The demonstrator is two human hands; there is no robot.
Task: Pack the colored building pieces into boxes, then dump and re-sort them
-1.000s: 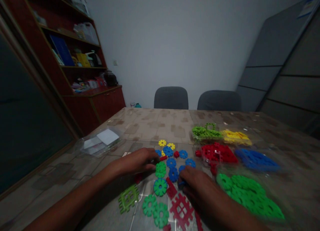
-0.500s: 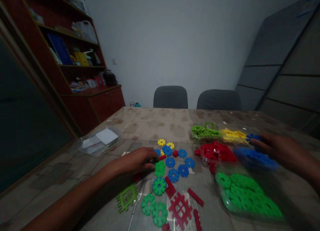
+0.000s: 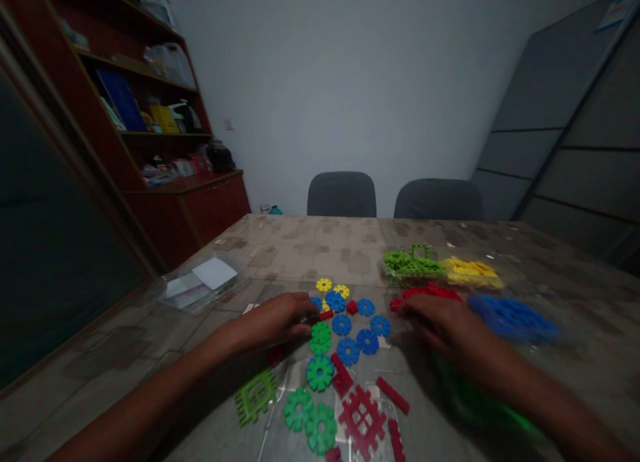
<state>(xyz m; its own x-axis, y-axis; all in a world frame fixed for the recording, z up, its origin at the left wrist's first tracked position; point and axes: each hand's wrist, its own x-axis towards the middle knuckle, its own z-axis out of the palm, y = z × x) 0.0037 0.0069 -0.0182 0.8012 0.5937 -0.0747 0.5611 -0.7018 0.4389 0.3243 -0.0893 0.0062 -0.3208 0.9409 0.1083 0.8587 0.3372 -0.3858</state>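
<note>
Hands hover over plastic building pieces spread across a patterned table top (image 3: 295, 249): the left hand (image 3: 273, 321), fingers curled, sits just beside a small red bar (image 3: 326, 315), though whether it grips anything cannot be told. Blue toothed discs (image 3: 341, 325) lie between the hands. The blurred right hand (image 3: 440, 323), fingers loosely bent, covers most of the red pieces (image 3: 425, 292) in a clear plastic tray, its grip equally unclear, with blue pieces (image 3: 513, 319) just to its right.
</note>
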